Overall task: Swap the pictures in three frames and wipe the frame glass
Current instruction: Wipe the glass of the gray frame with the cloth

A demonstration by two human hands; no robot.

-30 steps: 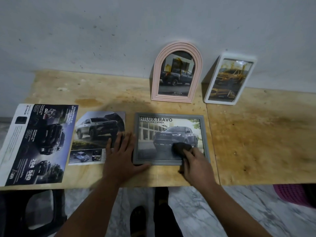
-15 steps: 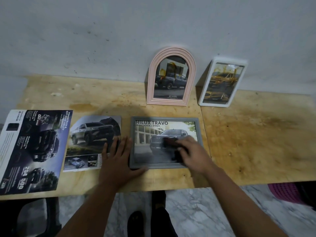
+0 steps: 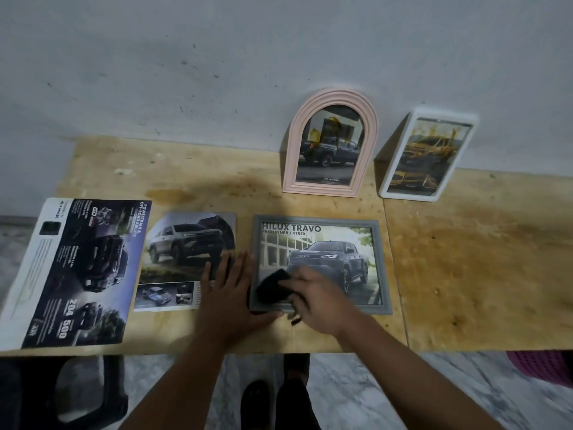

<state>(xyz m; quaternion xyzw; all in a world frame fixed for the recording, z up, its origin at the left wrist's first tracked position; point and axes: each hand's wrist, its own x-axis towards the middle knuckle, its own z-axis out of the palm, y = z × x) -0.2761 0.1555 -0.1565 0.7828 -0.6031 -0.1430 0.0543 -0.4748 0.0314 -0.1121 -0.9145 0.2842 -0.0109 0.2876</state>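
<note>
Swept leftward since a moment ago: dark cloth (image 3: 274,286) pinched under right hand (image 3: 319,301), now at grey frame's (image 3: 319,219) near-left corner, flat on tabletop (image 3: 465,259). Left hand (image 3: 231,294) spread flat, bracing frame against sliding.

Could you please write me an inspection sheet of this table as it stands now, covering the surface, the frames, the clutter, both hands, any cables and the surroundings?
Surface: wooden table, stained, with a seam between two boards.
Job's things: grey frame lies flat with a truck picture inside; black cloth on its glass near the lower left corner; pink arched frame and white frame lean against the wall, each holding a picture.
Clutter: loose truck picture and dark brochure lie flat on the left.
Hands: left hand rests flat beside the grey frame, thumb at its lower edge; right hand holds the cloth.
Cables: nothing seen.
Surroundings: grey wall, marble floor, pink basket at right.
</note>
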